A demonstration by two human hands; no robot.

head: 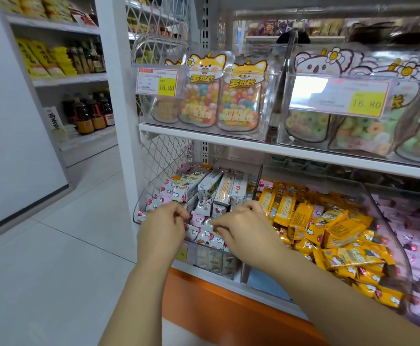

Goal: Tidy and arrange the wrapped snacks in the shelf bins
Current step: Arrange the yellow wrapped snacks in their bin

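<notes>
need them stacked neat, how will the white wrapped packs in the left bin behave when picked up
The white wrapped packs stand on edge, so probably fairly stiff. Glossy film likely slips against neighbours. Small, so probably light and easily toppled.

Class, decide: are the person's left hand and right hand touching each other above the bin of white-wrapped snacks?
Apart. The head view shows white-wrapped snacks in a clear gap between the left hand and the right hand.
</notes>
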